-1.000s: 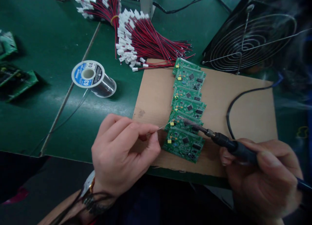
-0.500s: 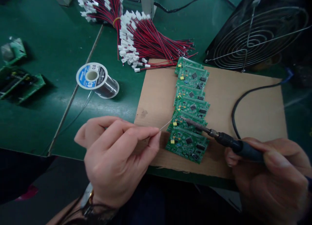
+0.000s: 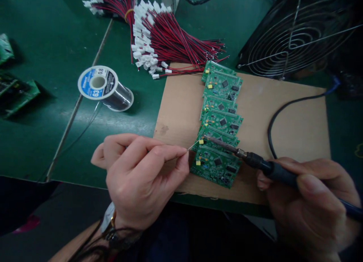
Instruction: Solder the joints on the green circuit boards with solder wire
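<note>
"At 8 o'clock from the row of circuit boards [image 3: 223,122], what's the left hand [image 3: 144,175] up to?"

"Thumb and forefinger pinching solder wire [image 3: 193,145], its end by the yellow part [image 3: 201,142] on the second-nearest board [image 3: 225,137]. The right hand [image 3: 312,201], at 4, is closed round a soldering iron [image 3: 283,173], tip at that same board. Can't tell if it's touching tbh."

"Elbow room?"

"Boards run 12 to 6, overlapping, the nearest near the cardboard [image 3: 297,133]'s 6 o'clock edge. Decent stretch of cardboard at 3, up to a curved cable [image 3: 269,131]. Tighter up top: wire leads [image 3: 181,38] at 11 cross the far edge, fan [image 3: 289,42] between 1 and 2 just beyond it. Solder spool [image 3: 106,88]'s on the green surface [image 3: 56,38] around 10, well apart."
</note>
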Motion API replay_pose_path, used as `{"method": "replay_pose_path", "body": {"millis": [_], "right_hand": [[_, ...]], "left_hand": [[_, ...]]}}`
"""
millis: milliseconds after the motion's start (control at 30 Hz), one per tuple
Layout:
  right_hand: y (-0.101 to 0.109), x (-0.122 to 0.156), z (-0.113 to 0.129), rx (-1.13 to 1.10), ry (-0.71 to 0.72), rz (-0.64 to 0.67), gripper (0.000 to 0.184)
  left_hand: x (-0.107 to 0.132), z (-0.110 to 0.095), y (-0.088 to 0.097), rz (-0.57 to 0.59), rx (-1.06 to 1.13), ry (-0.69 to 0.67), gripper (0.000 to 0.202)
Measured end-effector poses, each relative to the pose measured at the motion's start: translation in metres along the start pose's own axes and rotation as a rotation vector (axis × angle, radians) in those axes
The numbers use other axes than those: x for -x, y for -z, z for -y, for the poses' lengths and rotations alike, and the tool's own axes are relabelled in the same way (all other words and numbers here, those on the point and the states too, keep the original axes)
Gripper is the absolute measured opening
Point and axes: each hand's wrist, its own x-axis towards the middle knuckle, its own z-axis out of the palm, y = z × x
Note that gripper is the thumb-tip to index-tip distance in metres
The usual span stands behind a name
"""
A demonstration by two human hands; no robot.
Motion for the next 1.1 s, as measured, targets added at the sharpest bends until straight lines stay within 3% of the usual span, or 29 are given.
{"method": "replay_pose_path", "body": {"millis": [300,533,767,1100], "right_hand": [[-0.0054,-0.0039,0.003,0.031,-0.006,0.001,0.003],[-0.0002,-0.0003,0.0032,0.07,-0.036,-0.055,0.003],[-0.0033,-0.0032,0.0018,0.048,-0.018,-0.012,0.006],[-0.0015,0.0003,0.0039,0.048,-0.073,-0.1,0.008]], "left_hand": [[0.0005,0.001,-0.0035,0.04,-0.027,0.037,0.012],[0.0002,-0.0021,-0.0068,0.009,-0.052,0.082,0.015],[-0.0009,-0.0009,-0.0063,0.035,-0.065,0.073,0.013],[0.0007,0.0009,-0.0045,0.036,-0.063,0.064,0.01]]}}
